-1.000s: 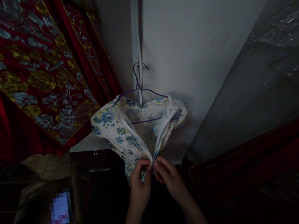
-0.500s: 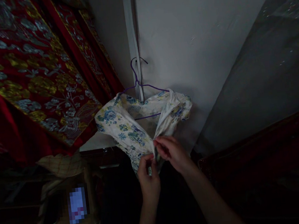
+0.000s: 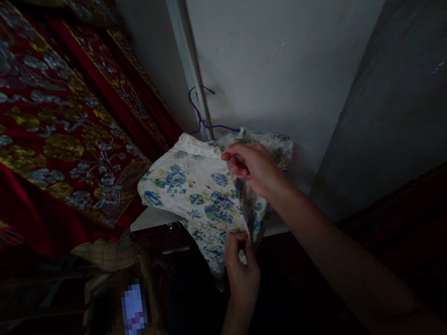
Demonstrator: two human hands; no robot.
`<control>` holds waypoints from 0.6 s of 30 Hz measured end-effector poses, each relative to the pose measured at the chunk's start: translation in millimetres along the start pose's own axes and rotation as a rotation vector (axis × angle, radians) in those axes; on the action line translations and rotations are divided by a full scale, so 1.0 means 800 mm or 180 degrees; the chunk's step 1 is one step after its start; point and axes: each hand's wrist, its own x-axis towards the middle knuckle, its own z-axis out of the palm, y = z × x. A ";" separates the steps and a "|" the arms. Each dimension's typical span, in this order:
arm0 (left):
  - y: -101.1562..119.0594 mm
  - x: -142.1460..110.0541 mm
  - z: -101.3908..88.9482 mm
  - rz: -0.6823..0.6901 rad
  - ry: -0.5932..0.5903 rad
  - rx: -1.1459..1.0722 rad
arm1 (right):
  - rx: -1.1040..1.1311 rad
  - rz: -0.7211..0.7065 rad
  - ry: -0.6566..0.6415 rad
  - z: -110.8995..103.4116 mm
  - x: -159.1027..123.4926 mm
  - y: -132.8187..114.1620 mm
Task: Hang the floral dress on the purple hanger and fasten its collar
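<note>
A white blouse (image 3: 210, 190) with blue and yellow flowers hangs on a thin purple hanger (image 3: 201, 120). Near the collar, my right hand (image 3: 253, 167) pinches the edge of the front opening between thumb and fingers; whether a zip pull is in that pinch cannot be made out. Lower on the same edge, my left hand (image 3: 240, 259) is closed on the cloth. Between the two hands the edge runs taut and nearly straight, with a narrow dark gap beside it. My right hand and forearm cover part of the blouse's right side.
The hanger hooks at a pale vertical strip (image 3: 185, 48) on the white wall (image 3: 274, 48). Red embroidered cloth (image 3: 57, 122) hangs close on the left. Below it stands a wooden chair (image 3: 150, 288) with a blurred-out bright item (image 3: 134, 311). Sheer plastic-like sheeting (image 3: 396, 94) hangs right.
My right hand has risen along the front edge to the collar. The deep V neckline has drawn together at the top. My left hand still grips lower down. The view has shifted slightly.
</note>
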 end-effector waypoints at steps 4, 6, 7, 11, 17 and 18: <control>0.014 0.031 -0.020 0.0052 -0.0215 0.0097 | -0.0187 -0.0132 0.0094 -0.006 -0.013 0.017; 0.042 0.071 -0.037 0.0310 -0.0119 0.0101 | -0.0297 -0.0291 0.0030 -0.009 -0.018 0.019; 0.061 0.096 -0.047 0.0562 0.0050 0.0106 | -0.0379 -0.0370 -0.0023 -0.010 -0.021 0.018; 0.134 0.195 -0.075 0.1521 0.0239 0.0312 | -0.0633 -0.0660 -0.0194 -0.009 -0.029 0.013; 0.174 0.241 -0.083 0.2029 0.0280 0.1198 | -0.1167 -0.0659 -0.0029 -0.020 -0.007 0.059; 0.175 0.241 -0.090 0.2006 0.0410 0.1111 | -0.1284 -0.0579 -0.0003 -0.024 -0.004 0.074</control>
